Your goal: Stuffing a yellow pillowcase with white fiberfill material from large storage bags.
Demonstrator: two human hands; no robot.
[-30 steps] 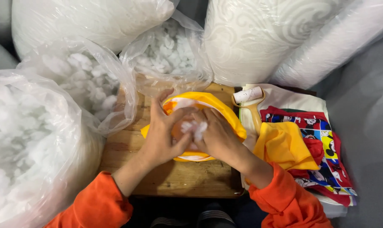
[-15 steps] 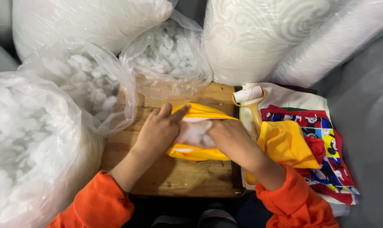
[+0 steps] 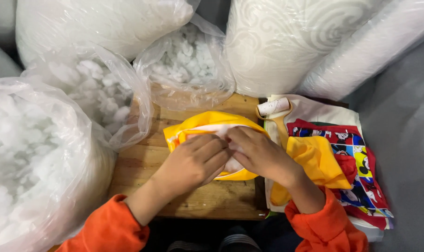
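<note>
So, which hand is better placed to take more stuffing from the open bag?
Probably the left hand. The open bag of white stuffing lies up and to the left of the yellow cover, on that hand's side. The right hand would have to cross over the cover.

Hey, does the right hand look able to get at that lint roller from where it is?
Probably yes. The lint roller lies uncovered just beyond the right hand, with nothing between them, though that hand is now pressed on the yellow cover.
</note>
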